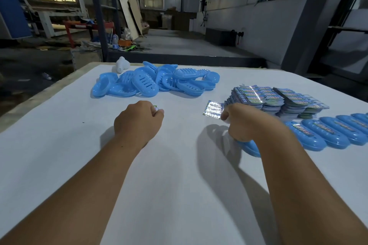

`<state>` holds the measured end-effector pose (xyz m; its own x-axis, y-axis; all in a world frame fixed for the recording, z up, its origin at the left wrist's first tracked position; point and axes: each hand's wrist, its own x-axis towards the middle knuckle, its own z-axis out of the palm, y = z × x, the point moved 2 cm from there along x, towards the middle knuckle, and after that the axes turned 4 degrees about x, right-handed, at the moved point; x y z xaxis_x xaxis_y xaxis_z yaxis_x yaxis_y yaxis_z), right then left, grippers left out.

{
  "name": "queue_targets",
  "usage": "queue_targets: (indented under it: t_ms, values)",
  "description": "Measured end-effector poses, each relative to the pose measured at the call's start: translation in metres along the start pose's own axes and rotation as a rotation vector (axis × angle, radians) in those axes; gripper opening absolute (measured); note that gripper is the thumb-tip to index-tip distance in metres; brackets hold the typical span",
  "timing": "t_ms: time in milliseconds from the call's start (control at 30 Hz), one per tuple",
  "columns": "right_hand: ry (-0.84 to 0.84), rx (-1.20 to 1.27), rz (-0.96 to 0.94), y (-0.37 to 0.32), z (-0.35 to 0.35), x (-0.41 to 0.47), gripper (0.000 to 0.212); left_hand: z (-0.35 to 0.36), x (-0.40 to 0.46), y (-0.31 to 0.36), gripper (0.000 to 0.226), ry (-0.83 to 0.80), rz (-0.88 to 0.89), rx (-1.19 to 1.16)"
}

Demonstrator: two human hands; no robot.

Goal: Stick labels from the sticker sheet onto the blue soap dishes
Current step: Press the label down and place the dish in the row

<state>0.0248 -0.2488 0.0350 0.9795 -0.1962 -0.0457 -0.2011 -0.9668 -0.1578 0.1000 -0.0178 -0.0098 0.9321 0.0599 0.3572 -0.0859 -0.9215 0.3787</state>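
Head view shows the sticker sheet (213, 110) at one o'clock on the table (59, 145), beside the right hand (242, 123) gripping a blue soap dish (249, 148), while the left hand (139, 120), at eleven, pinches a small label (156, 108).

No legible text on labels (256, 93)

Two bare, sleeveless forearms (111, 167)
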Motion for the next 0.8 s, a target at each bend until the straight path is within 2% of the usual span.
queue_targets:
  t_ms: [233,433,800]
  values:
    - [0.029,0.158,-0.066,-0.008,0.007,0.007,0.05,-0.001,-0.001,-0.002,0.028,-0.006,-0.01,0.044]
    - [0.001,0.277,-0.223,-0.031,0.023,0.01,0.04,-0.007,0.0,-0.004,0.026,0.006,-0.004,0.114]
    - [0.104,0.299,-0.281,-0.042,0.033,0.015,0.034,-0.002,0.028,-0.019,0.027,0.106,-0.032,0.049]
